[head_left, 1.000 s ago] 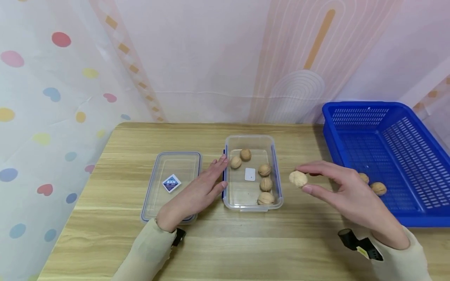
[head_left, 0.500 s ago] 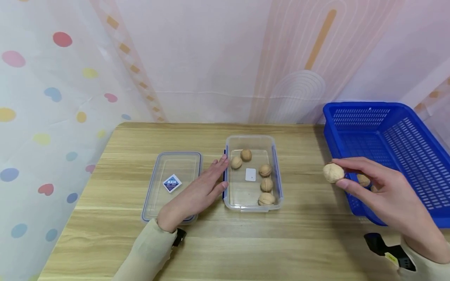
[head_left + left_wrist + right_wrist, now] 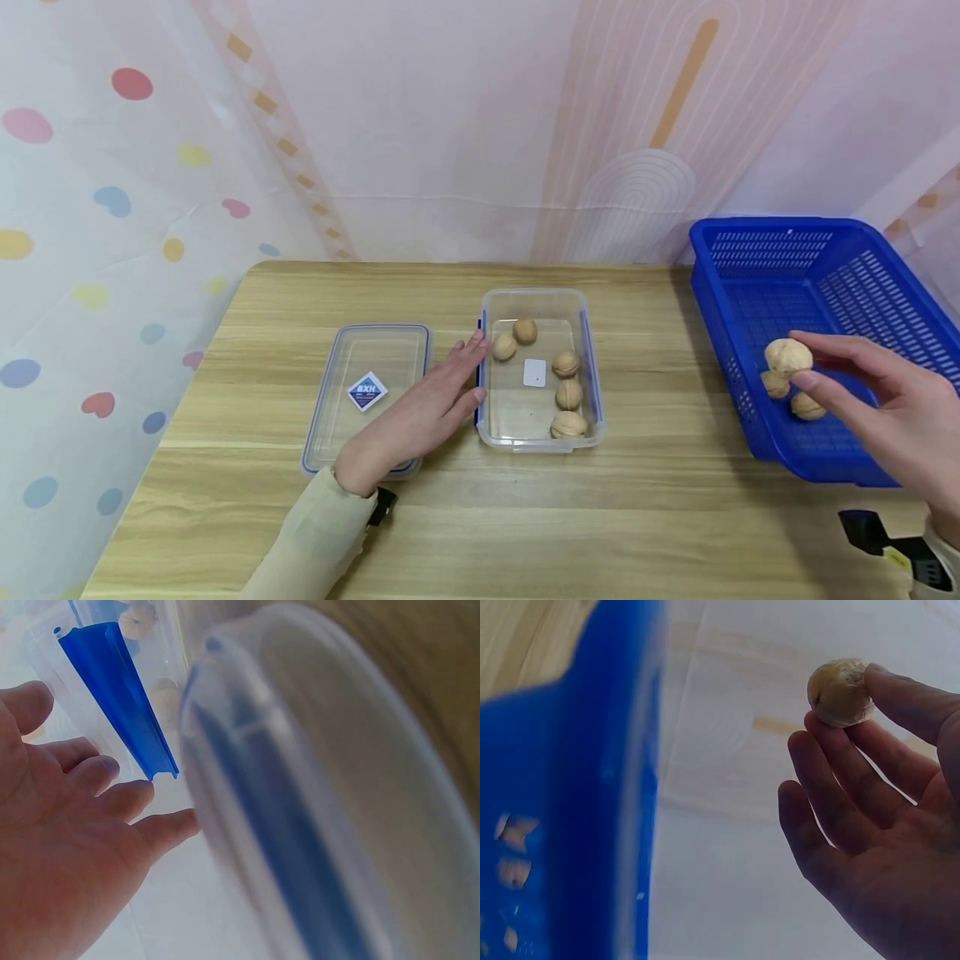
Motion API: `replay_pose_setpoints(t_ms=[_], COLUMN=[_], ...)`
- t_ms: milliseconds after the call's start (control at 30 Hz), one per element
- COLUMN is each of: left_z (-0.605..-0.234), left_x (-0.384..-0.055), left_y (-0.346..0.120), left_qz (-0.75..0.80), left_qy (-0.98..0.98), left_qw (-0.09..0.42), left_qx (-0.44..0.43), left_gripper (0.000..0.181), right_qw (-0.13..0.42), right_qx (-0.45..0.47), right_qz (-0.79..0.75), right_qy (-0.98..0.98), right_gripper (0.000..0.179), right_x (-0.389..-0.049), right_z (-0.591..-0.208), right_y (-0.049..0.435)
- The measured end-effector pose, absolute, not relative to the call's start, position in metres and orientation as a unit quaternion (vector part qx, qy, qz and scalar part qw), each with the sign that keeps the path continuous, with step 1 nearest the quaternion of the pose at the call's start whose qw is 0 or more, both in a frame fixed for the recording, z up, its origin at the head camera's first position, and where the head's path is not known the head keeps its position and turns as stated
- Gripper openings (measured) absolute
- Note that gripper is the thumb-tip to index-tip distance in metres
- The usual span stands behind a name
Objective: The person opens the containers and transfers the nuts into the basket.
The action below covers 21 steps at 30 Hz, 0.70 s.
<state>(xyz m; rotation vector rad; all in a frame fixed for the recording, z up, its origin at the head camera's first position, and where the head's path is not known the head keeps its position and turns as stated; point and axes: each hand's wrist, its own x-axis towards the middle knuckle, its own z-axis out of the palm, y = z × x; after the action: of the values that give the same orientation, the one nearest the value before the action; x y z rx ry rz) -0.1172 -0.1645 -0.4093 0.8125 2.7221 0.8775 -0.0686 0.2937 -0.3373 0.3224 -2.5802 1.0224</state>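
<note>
While the left hand (image 3: 420, 417) lies outstretched at the left edge of the box (image 3: 510, 408) mid-frame, the right hand (image 3: 896, 400), far nearer the basket (image 3: 825, 300) at frame right, pinches a walnut (image 3: 787, 355) at its left, over the basket.

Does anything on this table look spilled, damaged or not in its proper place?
No, nothing stands out. The visible walnuts lie in the clear container or the blue basket, except one walnut that the right hand pinches. I see no spill and no damage.
</note>
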Motion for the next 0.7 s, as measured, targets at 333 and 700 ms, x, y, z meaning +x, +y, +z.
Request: replay_pose_setpoints(t_ms=[333,700], left_z=[-0.410,-0.409], left_x=[-0.117,-0.118], left_y=[-0.165,-0.164], left_qz=[0.293,0.289], left_qy=[0.913,0.914], left_qw=[0.083,0.084], left_qx=[0.271,0.272], left_gripper=[0.064,0.063], right_qw=[0.182,0.116], right_qx=[0.077,0.049], right_qz=[0.269,0.177], right_qy=[-0.943,-0.976], right_gripper=[0.034,0.044], right_x=[-0.077,-0.091], right_z=[-0.351,-0.371], right_y=[0.320,0.354])
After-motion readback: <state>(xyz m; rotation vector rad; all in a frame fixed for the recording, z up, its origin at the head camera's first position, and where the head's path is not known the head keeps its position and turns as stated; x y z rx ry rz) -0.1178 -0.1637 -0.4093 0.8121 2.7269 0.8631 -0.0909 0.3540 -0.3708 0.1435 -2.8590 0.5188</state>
